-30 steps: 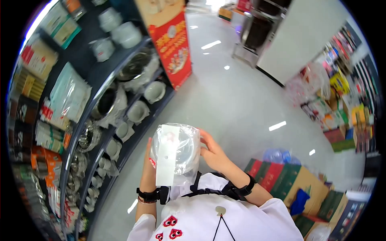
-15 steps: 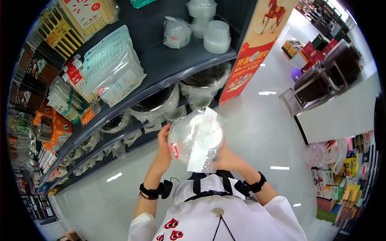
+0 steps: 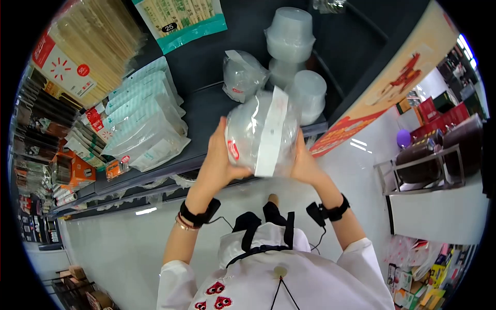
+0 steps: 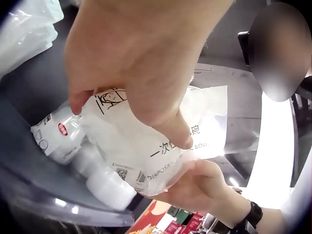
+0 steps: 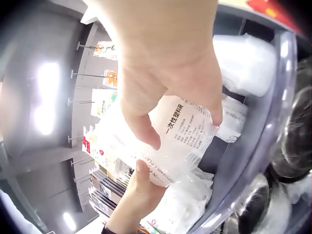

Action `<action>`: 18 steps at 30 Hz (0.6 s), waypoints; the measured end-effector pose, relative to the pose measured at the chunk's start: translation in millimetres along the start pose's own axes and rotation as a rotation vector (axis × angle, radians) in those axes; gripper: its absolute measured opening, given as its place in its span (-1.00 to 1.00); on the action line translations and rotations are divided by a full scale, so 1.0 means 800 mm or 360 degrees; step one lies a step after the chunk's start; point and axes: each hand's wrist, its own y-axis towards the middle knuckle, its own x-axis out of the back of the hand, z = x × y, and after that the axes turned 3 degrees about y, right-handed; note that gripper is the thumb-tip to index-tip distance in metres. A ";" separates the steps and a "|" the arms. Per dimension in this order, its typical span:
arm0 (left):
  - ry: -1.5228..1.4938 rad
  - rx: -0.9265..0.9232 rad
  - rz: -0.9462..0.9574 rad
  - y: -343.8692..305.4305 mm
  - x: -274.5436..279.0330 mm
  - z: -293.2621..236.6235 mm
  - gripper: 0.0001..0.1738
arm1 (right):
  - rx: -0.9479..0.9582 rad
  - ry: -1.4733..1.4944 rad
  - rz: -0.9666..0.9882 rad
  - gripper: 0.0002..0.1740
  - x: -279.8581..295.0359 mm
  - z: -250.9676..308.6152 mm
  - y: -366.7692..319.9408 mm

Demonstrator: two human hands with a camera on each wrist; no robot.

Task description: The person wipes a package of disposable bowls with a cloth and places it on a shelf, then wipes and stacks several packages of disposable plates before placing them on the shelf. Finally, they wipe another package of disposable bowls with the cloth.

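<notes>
Both hands hold a clear plastic pack of disposable bowls point(image 3: 262, 135) in front of the shelf. The left hand point(image 3: 216, 160) grips its left side, thumb along the near edge; in the left wrist view that hand point(image 4: 131, 63) curls over the printed wrapper point(image 4: 141, 146). On the opposite side the right hand point(image 3: 306, 163) grips the pack, and the right wrist view shows this hand point(image 5: 168, 73) with thumb and fingers around the wrapper point(image 5: 178, 131). Just beyond the pack, a smaller wrapped pack point(image 3: 243, 75) and stacked white bowls point(image 3: 290, 35) stand on the shelf.
Bagged goods point(image 3: 147, 124) and skewer packs point(image 3: 88, 51) fill the shelf's left part. The shelf's front edge point(image 3: 170, 164) runs below them. An orange and red poster panel point(image 3: 382, 88) closes its right end. A metal rack point(image 3: 429, 165) stands farther right.
The hands have raised the pack and moved it toward the upper shelf, which now appears closer. The view has turned toward the shelf, and the floor fills less of it.
</notes>
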 end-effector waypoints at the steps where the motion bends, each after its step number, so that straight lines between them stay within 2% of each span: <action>1: 0.0122 -0.0118 -0.0111 0.025 0.003 0.007 0.54 | 0.0114 0.0010 -0.0059 0.53 0.008 -0.002 0.030; 2: 0.0243 -0.0233 -0.0223 0.050 0.006 0.014 0.54 | 0.0226 0.0019 -0.0116 0.54 0.015 -0.002 0.059; 4: 0.0114 -0.0274 -0.0235 0.109 0.021 0.025 0.51 | 0.0489 0.0026 -0.0241 0.53 0.022 0.017 0.120; 5: 0.0216 -0.0330 -0.0263 0.135 0.028 0.034 0.50 | 0.0461 0.0331 -0.0251 0.46 0.022 0.026 0.146; 6: 0.0216 -0.0315 -0.0271 0.157 0.033 0.039 0.50 | 0.0454 0.0334 -0.0235 0.46 0.026 0.024 0.174; 8: 0.0330 -0.0209 -0.0443 0.197 0.034 0.041 0.49 | 0.0575 0.0294 -0.0313 0.27 0.038 0.023 0.230; 9: 0.0334 -0.0006 -0.0439 0.211 0.029 0.047 0.51 | 0.0576 0.0288 -0.0303 0.27 0.043 0.022 0.254; 11: 0.0339 0.0096 -0.0443 0.243 0.030 0.057 0.52 | 0.0607 -0.0072 -0.0419 0.06 0.048 0.017 0.291; 12: 0.0350 0.0187 -0.0441 0.259 0.031 0.062 0.53 | 0.0604 -0.0070 -0.0418 0.06 0.047 0.011 0.309; 13: 0.0254 0.0157 -0.0644 0.269 0.019 0.074 0.48 | 0.0594 -0.0047 -0.0465 0.01 0.047 0.004 0.324; 15: 0.0147 0.0074 -0.0637 0.285 0.015 0.098 0.45 | 0.0577 -0.0031 -0.0513 0.00 0.046 -0.005 0.338; 17: 0.0040 -0.0007 -0.0624 0.292 0.010 0.110 0.41 | 0.0196 0.0210 -0.0488 -0.07 0.044 -0.006 0.343; 18: 0.0088 0.0062 -0.0582 0.290 0.009 0.111 0.39 | 0.0192 0.0212 -0.0489 -0.07 0.046 -0.015 0.346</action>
